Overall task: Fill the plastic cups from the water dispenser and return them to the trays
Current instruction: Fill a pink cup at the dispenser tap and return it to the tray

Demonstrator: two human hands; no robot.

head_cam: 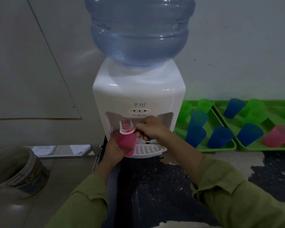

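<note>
"TD" logo on water dispenser [138, 89] front; captions under its indicator lights [139, 110] too small to read; bucket [18, 171] print too blurred.

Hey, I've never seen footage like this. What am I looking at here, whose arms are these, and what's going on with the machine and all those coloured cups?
This is a single picture from a camera worn on a person's head, looking down at their own arms in green sleeves. The white machine is a water dispenser with a big blue bottle turned upside down on top. The left hand holds a pink cup right under the tap. The right hand has its fingertips on the tap's lever, apparently working it. I cannot see whether water is flowing. To the right, two green trays hold more cups: green, blue and one pink. A pail sits at the lower left.
</note>
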